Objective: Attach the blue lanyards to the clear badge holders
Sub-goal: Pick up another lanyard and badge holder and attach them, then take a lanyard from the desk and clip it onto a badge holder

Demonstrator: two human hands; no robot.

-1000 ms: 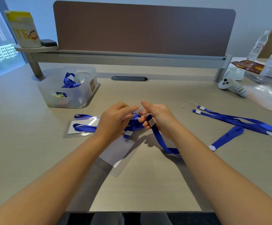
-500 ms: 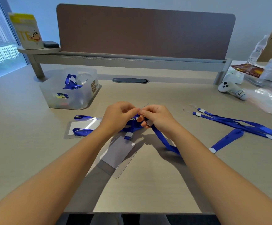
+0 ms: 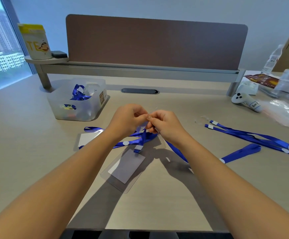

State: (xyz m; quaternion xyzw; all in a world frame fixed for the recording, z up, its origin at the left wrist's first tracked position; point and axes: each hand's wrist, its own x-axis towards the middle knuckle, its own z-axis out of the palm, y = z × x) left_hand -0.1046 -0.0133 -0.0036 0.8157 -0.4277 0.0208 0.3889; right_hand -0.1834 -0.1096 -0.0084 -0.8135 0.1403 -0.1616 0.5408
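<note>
Lanyards lie all over the desk [image 3: 37, 169], and one is being worked on right in the middle. Going left to right: far to the left of the hands sits a cloudy plastic bin [image 3: 78, 102] with rounded corners. Blue straps are bunched up inside it, most likely finished ones put away or spares.

Nearer the left hand [image 3: 127, 120] lies a flat badge holder [image 3: 86, 139] with a white card in it. A blue strap loops over it, so it looks done.

Just below both hands lies another holder [image 3: 125, 167]. It is thin, clear and shiny, with a grey card inside. The lanyard [image 3: 142, 138] is a smooth, flat blue ribbon. It runs from the hands down to a small pale clip [image 3: 138, 147] at the top of this holder. It rests flat on the desk so it stays put.

The left hand is curled, pinching something tiny at its fingertips. The right hand [image 3: 166, 125] is curled too, pinching the same small spot, with the ribbon trailing out from under it. A thin clear loop seems to be between them, but it is too small to be sure. I think the hands are close together because the little end needs both of them to fasten it.

To the right of the right hand, more lanyards [image 3: 254, 140] lie stretched out long with white round buttons, waiting their turn.
</note>
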